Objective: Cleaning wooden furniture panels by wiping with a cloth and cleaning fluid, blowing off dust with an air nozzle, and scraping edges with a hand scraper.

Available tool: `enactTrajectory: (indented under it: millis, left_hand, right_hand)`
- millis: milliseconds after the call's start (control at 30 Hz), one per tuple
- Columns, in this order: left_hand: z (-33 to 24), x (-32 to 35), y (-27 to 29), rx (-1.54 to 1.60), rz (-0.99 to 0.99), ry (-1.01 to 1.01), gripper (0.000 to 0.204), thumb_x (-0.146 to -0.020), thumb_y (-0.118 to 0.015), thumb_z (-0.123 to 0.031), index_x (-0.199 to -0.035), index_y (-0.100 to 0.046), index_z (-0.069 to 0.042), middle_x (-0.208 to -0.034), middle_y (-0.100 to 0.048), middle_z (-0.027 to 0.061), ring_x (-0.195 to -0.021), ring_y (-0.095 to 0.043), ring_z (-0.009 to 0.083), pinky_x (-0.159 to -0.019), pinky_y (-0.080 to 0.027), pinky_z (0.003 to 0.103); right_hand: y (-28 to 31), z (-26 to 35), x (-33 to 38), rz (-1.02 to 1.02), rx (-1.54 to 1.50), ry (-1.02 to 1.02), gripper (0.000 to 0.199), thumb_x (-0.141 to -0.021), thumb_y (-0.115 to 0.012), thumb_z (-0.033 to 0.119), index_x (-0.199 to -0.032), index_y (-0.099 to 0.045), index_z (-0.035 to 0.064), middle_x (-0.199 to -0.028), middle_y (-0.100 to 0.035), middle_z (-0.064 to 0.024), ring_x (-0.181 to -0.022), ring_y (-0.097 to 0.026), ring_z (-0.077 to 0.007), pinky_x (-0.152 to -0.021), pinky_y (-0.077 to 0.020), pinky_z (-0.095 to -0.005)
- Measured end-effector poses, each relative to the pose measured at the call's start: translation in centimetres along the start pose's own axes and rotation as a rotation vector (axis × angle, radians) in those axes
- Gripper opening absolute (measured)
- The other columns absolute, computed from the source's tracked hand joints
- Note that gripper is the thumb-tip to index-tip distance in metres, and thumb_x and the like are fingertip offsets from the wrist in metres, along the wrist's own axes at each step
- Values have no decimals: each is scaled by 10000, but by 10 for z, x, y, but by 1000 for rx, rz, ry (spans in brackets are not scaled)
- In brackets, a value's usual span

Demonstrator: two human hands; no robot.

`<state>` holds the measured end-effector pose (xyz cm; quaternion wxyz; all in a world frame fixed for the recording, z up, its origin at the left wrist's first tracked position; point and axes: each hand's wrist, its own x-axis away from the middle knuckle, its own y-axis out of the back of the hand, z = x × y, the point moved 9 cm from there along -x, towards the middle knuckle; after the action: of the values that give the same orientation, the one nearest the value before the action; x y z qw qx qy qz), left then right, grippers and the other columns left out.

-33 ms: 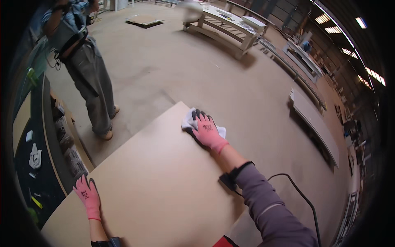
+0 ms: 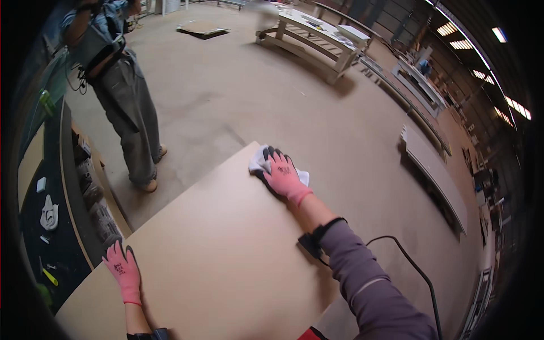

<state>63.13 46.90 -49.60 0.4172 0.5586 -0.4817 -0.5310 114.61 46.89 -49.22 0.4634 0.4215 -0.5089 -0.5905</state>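
Observation:
A large pale beige board (image 2: 226, 249) lies flat in front of me. My right hand (image 2: 283, 177), in a pink glove with dark fingertips, presses a white cloth (image 2: 259, 160) onto the board's far corner. My left hand (image 2: 122, 271), also in a pink glove, rests flat with fingers spread at the board's left edge and holds nothing. A black strap with a small device (image 2: 314, 241) sits on my right wrist, and a black cable (image 2: 408, 263) runs off beside that arm.
Another person (image 2: 127, 107) in grey trousers stands on the concrete floor just beyond the board's left side. A dark workbench (image 2: 56, 226) with small items runs along the left. A long pale panel (image 2: 433, 175) lies at the right, and a wooden frame table (image 2: 317, 39) stands far back.

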Motion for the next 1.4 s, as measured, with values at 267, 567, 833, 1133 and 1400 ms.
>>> enactTrajectory:
  millis: [267,567,833,1133,1400]
  left_hand:
    - [-3,0,9,-30,4,15,409,-826,-499,-204,-1190,-425,-34,-1171,-436,151,-1157,-358,301,-1026,-175,513]
    - [38,13,9,413,-243,126,434,-815,-455,-56,-1239,-384,2,-1285,-367,194,-1210,-317,338,-1029,-228,414]
    - [229,239,92,-62,-230,417,455,-829,-468,-111,-1263,-384,-2,-1285,-387,210,-1191,-334,355,-1009,-240,445]
    - [321,422,64,811,-449,657,477,-910,-318,-328,-1335,-293,-113,-1447,-185,26,-1325,-155,192,-1071,-92,379]
    - [311,431,82,709,-370,694,478,-934,-251,-309,-1367,-223,-110,-1454,-155,27,-1326,-165,198,-1076,-119,354]
  right_hand:
    - [-4,104,-57,-92,-83,147,451,-818,-494,340,-1080,-527,-25,-1141,-499,-195,-1120,-428,-306,-998,-275,-375]
    - [-38,422,89,-15,-362,767,518,-760,-515,374,-1122,-499,4,-1156,-480,-161,-1154,-391,-280,-1040,-182,-435]
    - [3,238,31,-392,-241,445,394,-768,-547,283,-1032,-536,-8,-1091,-503,-184,-1047,-446,-316,-937,-326,-395]
    - [2,79,-9,-266,47,-69,491,-804,-475,369,-1140,-489,11,-1234,-448,-168,-1214,-340,-294,-1025,-209,-437]
    - [-16,406,83,10,-233,615,372,-777,-524,352,-957,-586,33,-989,-551,-140,-989,-487,-275,-932,-313,-402]
